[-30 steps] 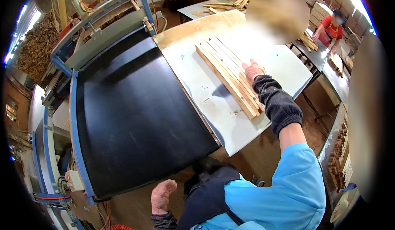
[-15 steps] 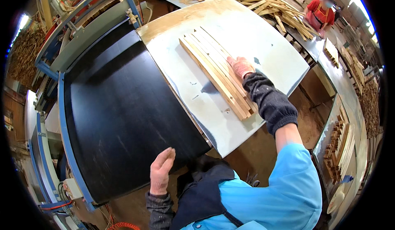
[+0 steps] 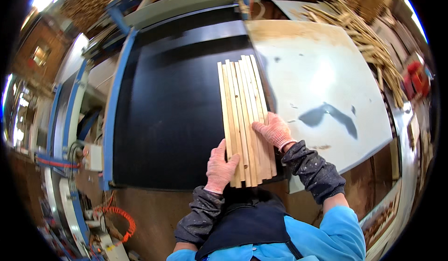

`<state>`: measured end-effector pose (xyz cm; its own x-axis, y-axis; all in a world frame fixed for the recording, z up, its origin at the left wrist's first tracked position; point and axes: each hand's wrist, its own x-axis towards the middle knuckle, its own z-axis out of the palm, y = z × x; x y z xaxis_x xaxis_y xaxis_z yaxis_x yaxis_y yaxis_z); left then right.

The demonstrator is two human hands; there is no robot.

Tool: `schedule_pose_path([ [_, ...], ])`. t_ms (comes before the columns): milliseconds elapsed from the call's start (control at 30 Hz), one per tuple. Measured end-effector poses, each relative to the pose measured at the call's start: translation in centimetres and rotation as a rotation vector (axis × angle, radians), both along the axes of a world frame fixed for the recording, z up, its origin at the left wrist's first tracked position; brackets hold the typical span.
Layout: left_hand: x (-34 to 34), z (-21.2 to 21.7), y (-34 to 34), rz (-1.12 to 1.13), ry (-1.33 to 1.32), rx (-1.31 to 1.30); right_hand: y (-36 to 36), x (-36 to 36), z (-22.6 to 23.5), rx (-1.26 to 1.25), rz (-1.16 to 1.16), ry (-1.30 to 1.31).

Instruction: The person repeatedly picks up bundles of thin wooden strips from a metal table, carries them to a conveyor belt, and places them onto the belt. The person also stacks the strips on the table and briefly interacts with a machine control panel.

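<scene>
Several long pale wooden slats [image 3: 242, 107] lie side by side on the black belt [image 3: 172, 102] of a blue-framed machine, their near ends at the belt's front edge. My left hand [image 3: 220, 167], in a pinkish knit glove, grips the near left corner of the slats, fingers curled over the top. My right hand [image 3: 274, 130], gloved the same way, presses flat on the right side of the bundle. Dark sleeves and a blue top show below.
A white worktable [image 3: 326, 79] adjoins the belt on the right. A heap of thin wooden sticks [image 3: 368, 41] lies along its far right edge. The machine's blue frame rail [image 3: 114, 102] runs down the left, with an orange coiled hose [image 3: 123, 216] near the floor.
The slats were on the white table under my right hand; now they lie on the black belt. My left hand has come up from below and taken hold of their near end.
</scene>
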<state>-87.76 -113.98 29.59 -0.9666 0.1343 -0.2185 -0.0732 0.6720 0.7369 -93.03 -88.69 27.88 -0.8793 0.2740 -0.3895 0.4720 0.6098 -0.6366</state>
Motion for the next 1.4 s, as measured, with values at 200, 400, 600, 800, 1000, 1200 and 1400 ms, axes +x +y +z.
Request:
schedule_pose_path([
  [200,-0.4,0.0,-15.9,0.305,0.04,0.029,-16.2,-5.5,-0.7,-0.092,0.283,0.045],
  [400,4.5,1.5,-29.2,0.545,0.13,-0.06,-32.1,-9.9,-0.2,-0.116,0.417,0.088],
  [600,6.9,1.1,-39.3,0.74,-0.044,0.542,-44.2,-12.0,-0.8,-0.064,0.423,0.133],
  [800,6.5,2.3,-45.2,0.718,-0.249,0.753,-48.3,-12.2,-0.1,-0.166,0.4,0.082],
  [1000,6.0,2.2,-45.5,0.692,-0.302,0.847,-48.8,-11.1,1.5,-0.238,0.346,0.122],
  [1200,5.9,2.2,-45.1,0.803,-0.295,0.937,-48.5,-9.6,0.5,-0.199,0.34,0.097],
  [1400,5.4,2.8,-45.0,0.775,-0.279,0.868,-47.8,-8.3,1.1,-0.216,0.383,0.144],
])
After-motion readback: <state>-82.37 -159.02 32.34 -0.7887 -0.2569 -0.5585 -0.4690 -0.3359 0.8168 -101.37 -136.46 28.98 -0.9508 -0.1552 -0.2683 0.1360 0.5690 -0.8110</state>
